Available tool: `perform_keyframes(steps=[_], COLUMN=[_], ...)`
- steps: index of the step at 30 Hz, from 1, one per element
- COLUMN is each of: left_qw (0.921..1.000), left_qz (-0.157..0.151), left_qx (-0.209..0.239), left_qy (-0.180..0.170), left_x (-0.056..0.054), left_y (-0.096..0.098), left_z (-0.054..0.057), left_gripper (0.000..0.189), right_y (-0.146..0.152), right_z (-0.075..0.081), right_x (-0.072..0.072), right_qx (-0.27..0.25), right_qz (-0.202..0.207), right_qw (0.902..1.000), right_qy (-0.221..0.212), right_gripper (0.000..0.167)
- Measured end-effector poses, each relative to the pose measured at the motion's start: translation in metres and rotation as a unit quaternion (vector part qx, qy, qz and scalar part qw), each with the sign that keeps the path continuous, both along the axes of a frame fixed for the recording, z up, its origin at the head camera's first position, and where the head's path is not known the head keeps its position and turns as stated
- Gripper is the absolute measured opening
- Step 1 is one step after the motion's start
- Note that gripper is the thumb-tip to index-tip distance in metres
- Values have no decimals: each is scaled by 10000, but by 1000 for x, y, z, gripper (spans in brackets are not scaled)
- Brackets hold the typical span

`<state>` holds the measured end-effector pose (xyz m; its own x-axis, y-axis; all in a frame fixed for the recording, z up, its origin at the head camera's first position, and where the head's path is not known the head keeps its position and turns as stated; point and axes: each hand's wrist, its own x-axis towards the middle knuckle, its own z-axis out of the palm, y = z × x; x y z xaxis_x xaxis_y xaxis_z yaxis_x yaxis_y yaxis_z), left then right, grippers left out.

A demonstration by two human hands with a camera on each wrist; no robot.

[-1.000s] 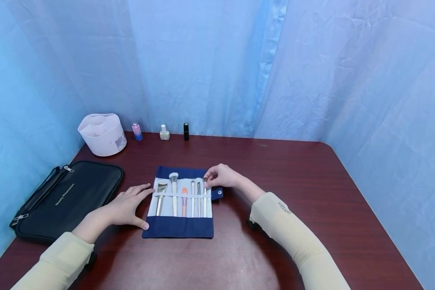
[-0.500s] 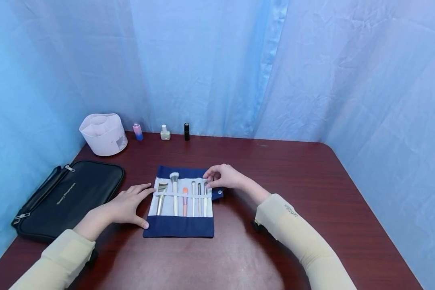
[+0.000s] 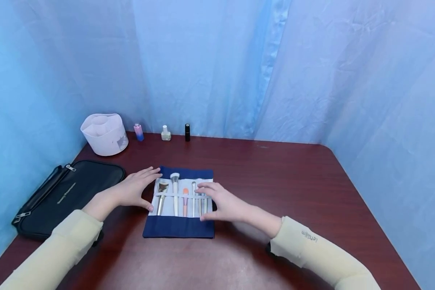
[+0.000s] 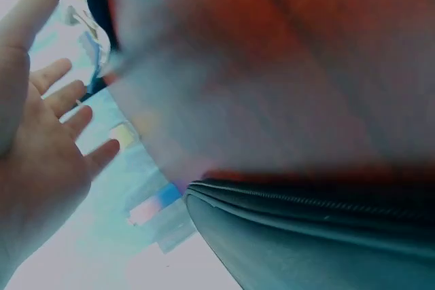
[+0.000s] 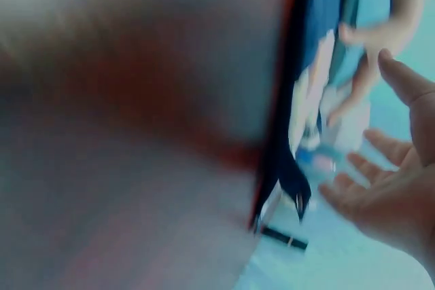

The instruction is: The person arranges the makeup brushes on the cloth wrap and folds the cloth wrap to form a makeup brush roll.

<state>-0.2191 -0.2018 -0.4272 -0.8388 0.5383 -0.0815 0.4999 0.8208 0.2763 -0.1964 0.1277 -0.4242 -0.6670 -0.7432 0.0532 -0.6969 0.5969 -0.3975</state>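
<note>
A navy brush roll (image 3: 179,227) lies unfolded on the table, its pale inner panel holding several makeup brushes under a strap. Among them are a white-handled brush (image 3: 175,193) with a fluffy head, a fan-shaped brush (image 3: 162,197) and an orange brush (image 3: 185,201). My left hand (image 3: 132,189) hovers at the roll's left edge, fingers spread. Over the right side of the roll is my right hand (image 3: 226,203), thumb and fingers apart, partly covering the rightmost brushes. Both wrist views show extended fingers with nothing held, the left hand (image 4: 51,127) and the right hand (image 5: 387,174).
A black zip case (image 3: 72,197) lies left of the left hand. Behind it stands a white divided holder (image 3: 105,135). Along the table's back edge are a pink-and-blue bottle (image 3: 139,132), a nail polish bottle (image 3: 165,133) and a black tube (image 3: 187,132).
My right hand has left the rightmost brush's top, coming nearer and opening over the roll's right side. The left hand has shifted slightly up and right along the left edge.
</note>
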Motion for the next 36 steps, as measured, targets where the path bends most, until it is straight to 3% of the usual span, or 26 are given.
perform_keyframes(steps=[6, 10, 13, 20, 26, 32, 36], left_qw=[9992, 9987, 9989, 9995, 9994, 9988, 9984], left_qz=[-300, -322, -272, -182, -356, -467, -526], left_qx=[-119, -232, -233, -232, -50, 116, 174], left_qy=[-235, -307, -289, -152, 4, -64, 117], left_x=[-15, -17, -16, -7, 3, 12, 20], left_y=[-3, -5, -4, 5, 12, 18, 21], left_z=[-2, -8, -11, -17, -17, -17, -18], left_gripper=[112, 111, 110, 105, 97, 94, 89], right_y=[4, 8, 12, 34, 61, 84, 94], right_z=[-14, -20, -21, -21, -20, -19, -16], right_x=[15, 14, 10, -8, -31, -54, -64], right_qx=[823, 1072, 980, 953, 964, 977, 1125], right_qz=[-89, -102, -69, 183, 592, 952, 873], right_qw=[9959, 9937, 9949, 9952, 9915, 9875, 9862], right_qy=[353, 320, 237, -153, -647, -785, -846], right_gripper=[94, 97, 97, 95, 94, 91, 84])
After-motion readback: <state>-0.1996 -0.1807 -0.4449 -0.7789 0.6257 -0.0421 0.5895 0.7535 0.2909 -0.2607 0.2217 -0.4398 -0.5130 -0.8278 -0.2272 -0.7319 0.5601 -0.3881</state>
